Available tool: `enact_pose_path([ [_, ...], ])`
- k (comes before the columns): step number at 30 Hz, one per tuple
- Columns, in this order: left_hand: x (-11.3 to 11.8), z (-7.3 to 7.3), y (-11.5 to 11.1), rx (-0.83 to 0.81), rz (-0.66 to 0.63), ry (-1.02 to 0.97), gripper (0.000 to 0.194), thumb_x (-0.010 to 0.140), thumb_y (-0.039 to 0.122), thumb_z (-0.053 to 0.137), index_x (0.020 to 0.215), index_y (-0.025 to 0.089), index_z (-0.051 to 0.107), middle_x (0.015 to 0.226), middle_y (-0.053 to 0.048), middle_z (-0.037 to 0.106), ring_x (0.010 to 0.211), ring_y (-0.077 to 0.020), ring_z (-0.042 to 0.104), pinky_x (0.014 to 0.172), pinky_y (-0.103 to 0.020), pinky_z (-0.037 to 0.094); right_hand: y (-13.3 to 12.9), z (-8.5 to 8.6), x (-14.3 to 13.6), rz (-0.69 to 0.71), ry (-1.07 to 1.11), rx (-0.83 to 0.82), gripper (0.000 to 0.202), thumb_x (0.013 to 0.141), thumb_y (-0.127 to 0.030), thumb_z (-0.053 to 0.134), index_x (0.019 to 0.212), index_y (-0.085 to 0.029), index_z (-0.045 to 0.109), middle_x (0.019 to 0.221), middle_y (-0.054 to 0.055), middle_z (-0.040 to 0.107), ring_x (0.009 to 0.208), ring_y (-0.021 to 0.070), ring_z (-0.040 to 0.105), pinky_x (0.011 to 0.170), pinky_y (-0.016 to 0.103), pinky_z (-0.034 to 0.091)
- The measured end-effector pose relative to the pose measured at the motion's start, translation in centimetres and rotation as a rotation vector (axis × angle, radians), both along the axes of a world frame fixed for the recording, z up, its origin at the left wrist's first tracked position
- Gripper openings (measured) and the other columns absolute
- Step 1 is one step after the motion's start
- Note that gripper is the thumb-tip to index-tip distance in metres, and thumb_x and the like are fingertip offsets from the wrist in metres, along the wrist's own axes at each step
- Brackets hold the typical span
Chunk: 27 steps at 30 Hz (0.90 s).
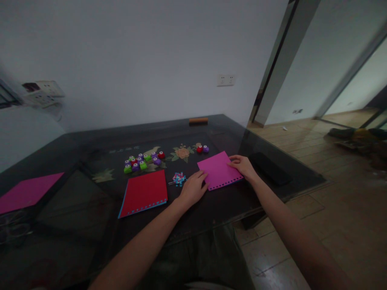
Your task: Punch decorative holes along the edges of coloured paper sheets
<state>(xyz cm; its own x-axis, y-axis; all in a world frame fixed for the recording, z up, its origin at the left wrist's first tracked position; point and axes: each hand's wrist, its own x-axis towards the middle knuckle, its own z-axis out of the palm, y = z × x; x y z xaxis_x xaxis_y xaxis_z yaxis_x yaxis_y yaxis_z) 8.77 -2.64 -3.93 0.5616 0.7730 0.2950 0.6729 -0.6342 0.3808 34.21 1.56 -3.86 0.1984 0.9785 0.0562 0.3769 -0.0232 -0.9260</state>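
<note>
A pink sheet of paper (220, 169) with a row of small punched holes along its near edge lies before me; a bluish edge shows under it. My left hand (194, 187) grips its left edge, with the fingertips on the paper. At the right edge, my right hand (242, 166) has its fingers bent over the sheet and holds it too. Left of my left hand is a small heap of pink, blue and white bits (179, 179). Farther left lies a red sheet (146, 191) over a blue one, holed along the near edge.
Several small green, purple and red eye-shaped pieces (142, 162) cluster behind the red sheet. A red piece (199, 149) and a purple piece (206, 148) sit behind the pink paper. A brown roll (198, 121) lies by the wall; another pink sheet (30, 191) is far left.
</note>
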Motion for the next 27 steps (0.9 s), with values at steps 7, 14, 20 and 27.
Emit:
enact_pose_path([
  [7,0.10,-0.24,0.10,0.006,0.004,0.004,0.040,0.085,0.032,0.044,0.119,0.014,0.053,0.128,-0.012,0.050,0.119,-0.0209,0.045,0.103,-0.035,0.032,0.26,-0.23,0.45,-0.065,-0.231,0.083,0.038,0.062,-0.029,0.068,0.096,-0.014,0.063,0.068,0.004,0.067,0.061,0.0156,0.059,0.052,0.024,0.041],
  [14,0.00,-0.11,0.04,-0.023,0.002,-0.018,0.039,0.085,0.031,0.044,0.119,0.016,0.053,0.130,-0.011,0.049,0.120,-0.0208,0.045,0.103,-0.035,0.033,0.36,-0.28,0.45,-0.055,-0.355,0.100,0.030,0.064,-0.024,0.066,0.093,-0.015,0.063,0.073,0.005,0.067,0.065,0.0158,0.060,0.059,0.026,0.045],
  [20,-0.01,-0.17,0.08,-0.018,-0.001,-0.003,0.039,0.085,0.032,0.044,0.119,0.016,0.054,0.129,-0.011,0.050,0.119,-0.0211,0.045,0.102,-0.034,0.033,0.52,-0.62,0.58,-0.054,-0.370,0.095,0.028,0.065,-0.021,0.065,0.093,-0.016,0.064,0.075,0.004,0.067,0.062,0.0142,0.059,0.056,0.025,0.045],
  [27,-0.02,-0.22,0.06,-0.025,0.004,-0.005,0.037,0.084,0.031,0.046,0.118,0.018,0.054,0.130,-0.009,0.049,0.120,-0.0208,0.044,0.103,-0.035,0.033,0.47,-0.60,0.48,-0.056,-0.367,0.100,0.025,0.065,-0.020,0.065,0.090,-0.018,0.064,0.074,0.003,0.066,0.059,0.0131,0.058,0.056,0.025,0.045],
])
